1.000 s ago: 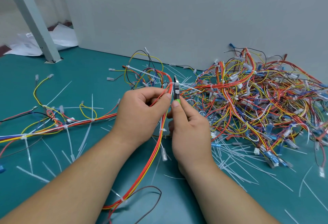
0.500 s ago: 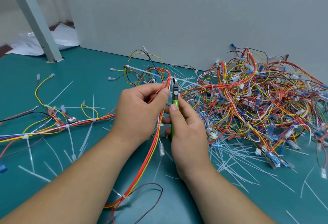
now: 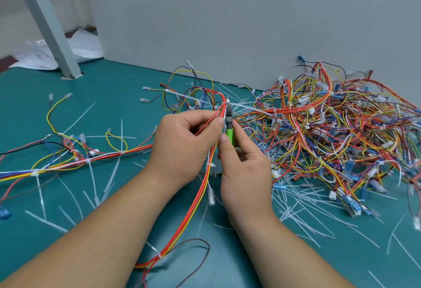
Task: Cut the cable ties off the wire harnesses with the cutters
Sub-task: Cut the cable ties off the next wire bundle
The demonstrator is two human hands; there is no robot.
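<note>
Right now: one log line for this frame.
left hand: grips red-and-yellow wire harness | right hand: holds green-handled cutters | white plastic cable tie: at cutter nose

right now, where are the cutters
Head view, centre: the cutters are gripped in the right hand, tips up at a white cable tie on the orange wire bundle that the left hand pinches, left of the harness pile.

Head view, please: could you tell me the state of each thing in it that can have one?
Left hand: pinches the held harness.
Right hand: grips the cutters by the green handles.
Cutters: upright, tip at the cable tie; jaw gap too small to tell.
Cable tie: looped round the held harness, uncut.
Held harness: lifted, arched over.
Harness pile: tangled, ties on.
Cut ties: loose on the teal surface.
</note>
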